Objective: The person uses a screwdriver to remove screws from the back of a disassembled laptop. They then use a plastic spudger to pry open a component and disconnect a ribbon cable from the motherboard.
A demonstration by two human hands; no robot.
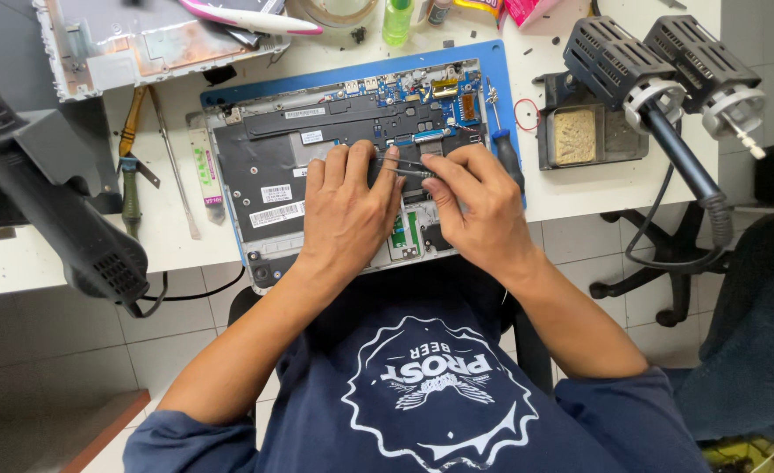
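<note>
The person sits at the near edge of the white counter (597,188), and both hands rest on an opened laptop base (273,166) that lies on a blue mat (492,54) in the middle of the counter, its front edge hanging a little over the near edge. The left hand (347,206) lies flat on the dark inner cover of the base, and its fingers are pressed together around one end of thin metal tweezers (409,168). The right hand (479,206) is just beside it, and its grip pinches the same tweezers near the tip. The tips of the tweezers are over the middle of the base, below the blue circuit board (426,88) at its far side.

A screwdriver with a dark handle (508,158) lies just right of the right hand, on the mat's right border. Further right, near the right edge, stands a black tray with a yellow sponge (575,136), and two black lamp heads (658,66) hang above it. On the left part of the counter lie a green-handled tool (131,197) and a flat metal strip (175,166). At the far edge there is a green bottle (397,19), and a grey laptop shell (133,39) is in the far left corner.
</note>
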